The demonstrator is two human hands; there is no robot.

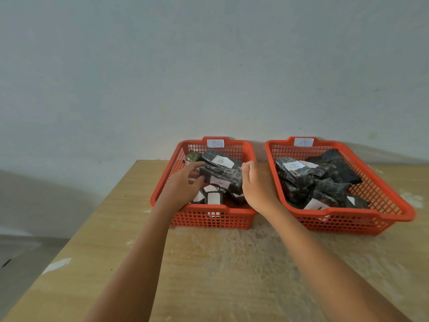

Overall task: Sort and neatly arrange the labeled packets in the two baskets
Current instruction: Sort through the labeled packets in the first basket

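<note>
Both hands grip one dark packet [222, 176] between them: left hand [185, 187], right hand [256, 185].

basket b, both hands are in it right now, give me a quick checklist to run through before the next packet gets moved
1. Basket labels readable: ok. The left basket carries a B tag; the right basket carries an A tag.
2. Misplaced packet found: ok. A packet labelled A lies in the left basket, under the packet labelled B.
3. Left hand grip: cannot tell. Its fingers reach among the packets, but what they hold is hidden.
4. Right hand grip: ok. Its fingers curl round the end of the stacked packets.
5. Room in the right basket: ok, though its packets lie untidily.
6. Hidden labels lower down: cannot tell.
</note>
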